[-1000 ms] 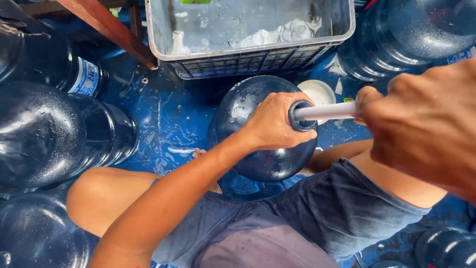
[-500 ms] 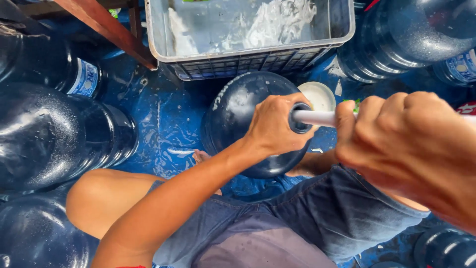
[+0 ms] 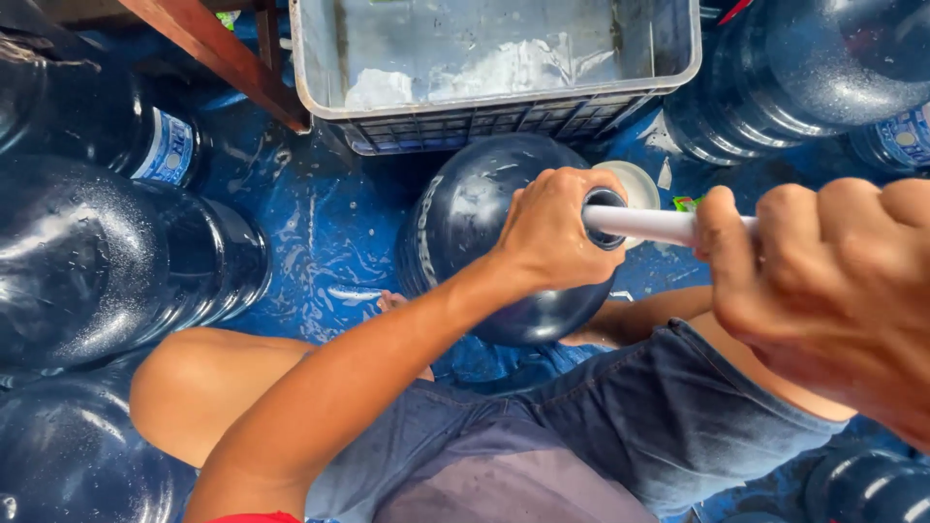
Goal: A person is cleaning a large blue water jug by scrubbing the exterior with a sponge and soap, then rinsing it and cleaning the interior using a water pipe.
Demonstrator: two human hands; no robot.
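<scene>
Sliding right hand [image 3: 823, 281] farther back along white pipe [image 3: 644, 225].

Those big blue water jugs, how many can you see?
7. One held jug under the left hand, three at left, two top right, one bottom right. More may be hidden outside the frame.

Bright, even daylight with a cool blue cast. Soft white glare streaks on the big water jugs at left [image 3: 87, 261] and on the wet blue floor [image 3: 320, 252]. Water in the grey crate [image 3: 494, 126] reflects pale and washed out. Right hand [image 3: 833, 291] is close to the lens, oversized and slightly soft. Left hand [image 3: 557, 232] is sharp. Shadows are shallow, darkest under the crate. Mild wide-angle stretch at the edges.
</scene>
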